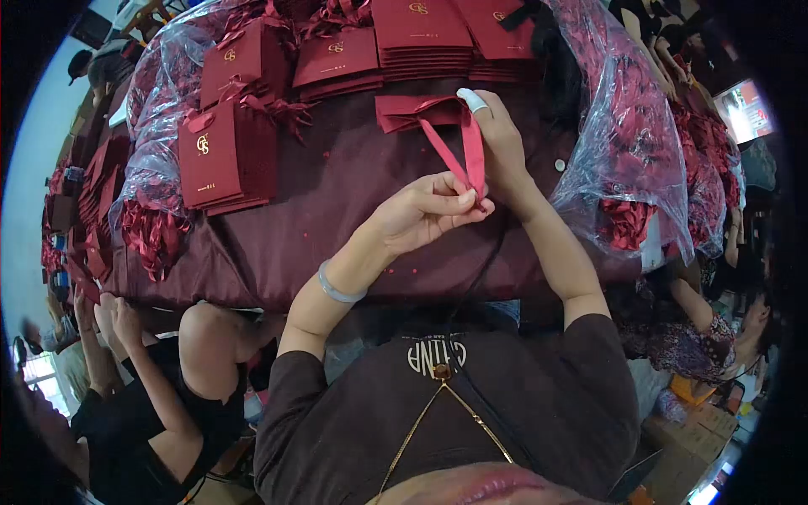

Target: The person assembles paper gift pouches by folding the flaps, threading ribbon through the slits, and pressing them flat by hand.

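Note:
Over the dark red cloth, a small red bag [400, 112] is held near the middle of the table, its opening turned toward me. My left hand [429, 210] pinches the lower end of a red ribbon [475, 156] that loops down from the bag. At the bag's right edge is my right hand [497, 135], its fingers closed on the bag, with a white covering on one fingertip. The far side of the bag is partly hidden by its own folds.
Stacks of red bags with gold print stand at the left [227, 160] and along the back [337, 59]. Clear plastic sacks [631, 143] of red ribboned items flank the table. A white round object [560, 166] lies right. People sit on both sides.

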Demonstrator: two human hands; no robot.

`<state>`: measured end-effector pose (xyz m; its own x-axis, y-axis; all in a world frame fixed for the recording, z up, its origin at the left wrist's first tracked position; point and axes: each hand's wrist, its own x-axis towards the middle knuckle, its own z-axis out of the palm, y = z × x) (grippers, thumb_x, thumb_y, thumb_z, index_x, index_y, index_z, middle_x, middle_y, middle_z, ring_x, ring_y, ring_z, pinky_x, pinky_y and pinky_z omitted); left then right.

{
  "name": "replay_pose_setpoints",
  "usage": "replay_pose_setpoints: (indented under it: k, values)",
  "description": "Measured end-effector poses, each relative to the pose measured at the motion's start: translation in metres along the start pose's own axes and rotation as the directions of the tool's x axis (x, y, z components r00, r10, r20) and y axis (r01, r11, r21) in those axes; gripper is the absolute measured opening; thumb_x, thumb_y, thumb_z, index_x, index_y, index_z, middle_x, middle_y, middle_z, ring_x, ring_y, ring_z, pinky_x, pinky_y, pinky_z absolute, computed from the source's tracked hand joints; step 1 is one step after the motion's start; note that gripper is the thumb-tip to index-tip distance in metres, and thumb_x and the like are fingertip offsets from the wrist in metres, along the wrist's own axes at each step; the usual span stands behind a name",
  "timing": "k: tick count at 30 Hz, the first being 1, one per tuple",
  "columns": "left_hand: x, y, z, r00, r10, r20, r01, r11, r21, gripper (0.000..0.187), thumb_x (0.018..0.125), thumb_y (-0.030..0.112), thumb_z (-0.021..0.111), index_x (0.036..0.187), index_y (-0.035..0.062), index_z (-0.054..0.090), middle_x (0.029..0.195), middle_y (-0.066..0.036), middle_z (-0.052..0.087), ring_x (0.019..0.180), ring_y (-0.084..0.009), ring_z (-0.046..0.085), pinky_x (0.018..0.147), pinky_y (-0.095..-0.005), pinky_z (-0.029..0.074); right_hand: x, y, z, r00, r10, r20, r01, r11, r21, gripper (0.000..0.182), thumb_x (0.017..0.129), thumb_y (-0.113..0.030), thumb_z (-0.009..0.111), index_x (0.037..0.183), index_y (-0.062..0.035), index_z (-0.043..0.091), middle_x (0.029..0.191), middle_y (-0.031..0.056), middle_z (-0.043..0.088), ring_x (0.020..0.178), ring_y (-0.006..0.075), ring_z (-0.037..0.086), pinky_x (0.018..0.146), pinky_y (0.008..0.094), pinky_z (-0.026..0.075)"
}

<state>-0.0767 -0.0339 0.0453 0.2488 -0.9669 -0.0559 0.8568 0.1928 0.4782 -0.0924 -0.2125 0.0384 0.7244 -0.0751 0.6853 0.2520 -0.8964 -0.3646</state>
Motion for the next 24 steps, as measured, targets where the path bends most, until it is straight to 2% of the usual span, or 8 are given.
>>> replay_pose_setpoints:
  k: [5, 13, 14, 16, 18, 19, 21, 24]
  values:
    - [-0.003, 0.001, 0.010, 0.998, 0.047, 0.044, -0.046, 0.999, -0.008, 0.022, 0.088, 0.003, 0.056, 0.108, -0.0035, 0.051, 0.105, -0.011, 0.056, 0.098, -0.0177, 0.059, 0.085, -0.0264, 0.052, -0.002, 0.001, 0.004, 0.998, -0.048, -0.036, 0.052, 0.992, 0.116, 0.032, 0.079, 0.000, 0.054, 0.111, 0.0027, 0.055, 0.107, 0.0182, 0.055, 0.095, 0.0364, 0.058, 0.077, 0.0384, 0.050]
    - [-0.006, 0.006, 0.024, 0.977, 0.204, -0.059, -0.138, 0.823, 0.551, 0.024, 0.088, 0.010, 0.060, 0.107, -0.0020, 0.053, 0.101, -0.008, 0.060, 0.091, -0.0147, 0.059, 0.084, -0.0277, 0.047, 0.000, 0.007, -0.004, 1.000, 0.015, -0.013, -0.013, 0.991, 0.130, 0.033, 0.077, 0.005, 0.054, 0.110, 0.0000, 0.056, 0.104, 0.0176, 0.057, 0.090, 0.0361, 0.059, 0.076, 0.0383, 0.049]
    - [-0.006, 0.010, 0.028, 0.962, 0.274, -0.023, -0.190, 0.723, 0.664, 0.025, 0.088, 0.009, 0.060, 0.109, -0.0029, 0.053, 0.103, -0.007, 0.059, 0.093, -0.0141, 0.058, 0.084, -0.0274, 0.046, 0.002, 0.006, -0.007, 1.000, -0.002, -0.007, 0.003, 0.985, 0.170, 0.035, 0.077, 0.004, 0.055, 0.111, -0.0016, 0.056, 0.101, 0.0167, 0.058, 0.090, 0.0349, 0.059, 0.076, 0.0377, 0.049]
    - [-0.002, 0.018, 0.023, 0.735, 0.656, 0.174, -0.417, 0.235, 0.878, 0.035, 0.084, 0.004, 0.061, 0.119, 0.0034, 0.054, 0.109, -0.008, 0.057, 0.104, -0.0152, 0.054, 0.085, -0.0265, 0.043, 0.005, 0.001, -0.019, 0.998, 0.030, 0.053, -0.046, 0.941, 0.335, 0.038, 0.079, 0.002, 0.058, 0.116, -0.0054, 0.056, 0.100, 0.0155, 0.060, 0.089, 0.0302, 0.061, 0.076, 0.0347, 0.049]
    - [-0.006, 0.046, 0.016, 0.440, 0.723, 0.533, -0.184, -0.509, 0.841, 0.034, 0.077, 0.002, 0.065, 0.110, 0.0033, 0.058, 0.110, -0.010, 0.059, 0.106, -0.0273, 0.054, 0.091, -0.0337, 0.042, 0.004, -0.015, -0.033, 0.972, 0.205, 0.115, -0.234, 0.887, 0.398, 0.040, 0.080, 0.000, 0.061, 0.119, -0.0057, 0.054, 0.096, 0.0143, 0.062, 0.082, 0.0234, 0.061, 0.074, 0.0314, 0.047]
    - [-0.007, 0.053, 0.019, 0.370, 0.732, 0.571, -0.039, -0.602, 0.797, 0.030, 0.076, 0.002, 0.067, 0.105, 0.0034, 0.059, 0.105, -0.008, 0.061, 0.106, -0.0292, 0.054, 0.091, -0.0359, 0.041, 0.002, -0.013, -0.035, 0.952, 0.237, 0.191, -0.303, 0.806, 0.508, 0.046, 0.080, -0.004, 0.064, 0.124, -0.0063, 0.051, 0.092, 0.0107, 0.064, 0.081, 0.0167, 0.061, 0.075, 0.0278, 0.047]
    - [-0.005, 0.051, 0.005, 0.378, 0.858, 0.348, -0.129, -0.324, 0.937, 0.029, 0.075, 0.003, 0.068, 0.103, 0.0034, 0.059, 0.100, -0.008, 0.063, 0.104, -0.0276, 0.056, 0.088, -0.0343, 0.043, 0.003, -0.014, -0.043, 0.904, 0.214, 0.369, -0.404, 0.708, 0.579, 0.049, 0.081, -0.005, 0.064, 0.126, -0.0059, 0.048, 0.092, 0.0085, 0.065, 0.082, 0.0143, 0.061, 0.076, 0.0265, 0.046]
    - [-0.009, 0.050, -0.006, 0.663, 0.747, -0.052, 0.089, -0.010, 0.996, 0.023, 0.079, 0.008, 0.067, 0.100, 0.0024, 0.059, 0.094, -0.007, 0.063, 0.085, -0.0196, 0.060, 0.074, -0.0302, 0.048, 0.009, -0.003, -0.052, 0.655, 0.189, 0.731, -0.653, 0.629, 0.423, 0.052, 0.083, -0.009, 0.064, 0.130, -0.0040, 0.043, 0.096, 0.0054, 0.063, 0.086, 0.0109, 0.060, 0.077, 0.0243, 0.047]
